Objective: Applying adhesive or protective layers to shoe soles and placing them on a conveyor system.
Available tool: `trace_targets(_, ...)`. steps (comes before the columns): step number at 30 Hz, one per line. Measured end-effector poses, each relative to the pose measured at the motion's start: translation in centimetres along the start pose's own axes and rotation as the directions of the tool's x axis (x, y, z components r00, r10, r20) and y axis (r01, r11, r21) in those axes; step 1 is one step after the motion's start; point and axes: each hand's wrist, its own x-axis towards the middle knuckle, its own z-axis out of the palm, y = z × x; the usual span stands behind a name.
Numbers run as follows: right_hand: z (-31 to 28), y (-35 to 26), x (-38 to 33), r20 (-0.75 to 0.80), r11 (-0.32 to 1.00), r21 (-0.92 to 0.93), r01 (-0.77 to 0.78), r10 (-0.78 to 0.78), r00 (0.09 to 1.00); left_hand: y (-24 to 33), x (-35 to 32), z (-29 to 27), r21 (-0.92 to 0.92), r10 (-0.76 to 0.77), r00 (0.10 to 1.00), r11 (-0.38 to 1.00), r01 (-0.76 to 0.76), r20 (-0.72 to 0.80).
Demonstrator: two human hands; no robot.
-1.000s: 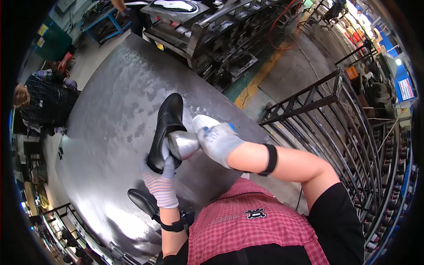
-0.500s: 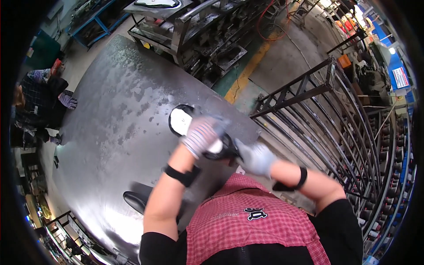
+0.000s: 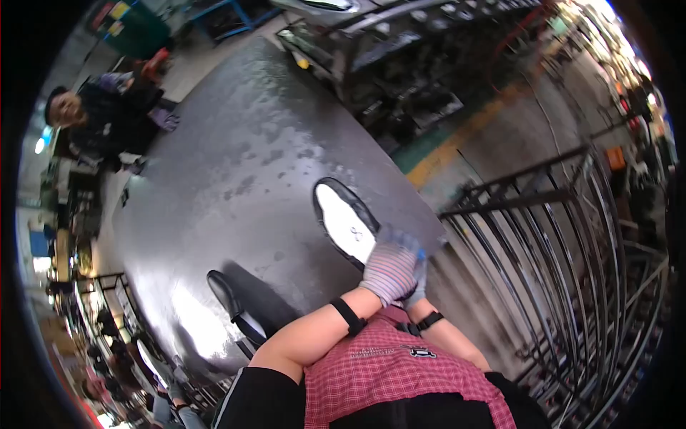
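Note:
A black shoe (image 3: 350, 223) lies sole side up near the right part of the metal table, its white bottom showing and its toe pointing away from me. My left hand (image 3: 391, 272), in a striped knitted glove, is closed around its near end. My right hand (image 3: 418, 284), in a pale glove, is pressed up beside the left one at that same end. The left hand covers most of its fingers. A small blue patch shows between the two hands, too small to name. Another black shoe (image 3: 225, 294) rests to the left, partly behind my left forearm.
The grey metal table (image 3: 214, 207) spreads ahead and left. A metal rack (image 3: 529, 207) with long bars stands at the right, close to the table edge. Dark machinery (image 3: 400, 93) lies beyond. A co-worker (image 3: 107, 118) stands at the far left edge; another person's arm shows lower left.
My view has turned, shifting the scene. My left hand has moved from the shoe's middle to its near end, baring the white bottom. My hands have come together.

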Motion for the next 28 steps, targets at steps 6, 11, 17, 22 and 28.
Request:
trace_targets(6, 12.1, -4.7, -7.5, 0.252, 0.353, -0.879, 0.322, -0.229, 0.940, -6.8, -4.4, -1.9, -0.346, -0.435, 0.602, 0.900, 0.265, -0.670)
trace_targets(11, 15.7, -4.9, -8.4, 0.606, -0.712, -0.441, 0.546, 0.213, 0.767, -14.2, -1.0, -3.5, -0.863, -0.657, 0.675, -0.501, -0.058, 0.336)
trace_targets(17, 20.8, -1.4, -0.7, 0.607, -0.666, -0.402, 0.629, 0.320, 0.727, -22.1, -1.8, -6.4, -0.775, -0.678, 0.647, -0.597, -0.207, 0.349)
trace_targets(22, 28.1, 6.4, 7.0, 0.632, -0.560, -0.331, 0.760, 0.466, 0.619, -28.8, -11.2, -4.6, -0.668, -0.816, 0.578, -0.430, -0.608, 0.000)
trace_targets(28, 35.8, 18.1, 17.0, 0.596, -0.542, -0.382, 0.749, 0.474, 0.648, -21.5, -20.9, -4.7, -0.020, -0.847, 0.517, 0.522, 0.852, -0.122)
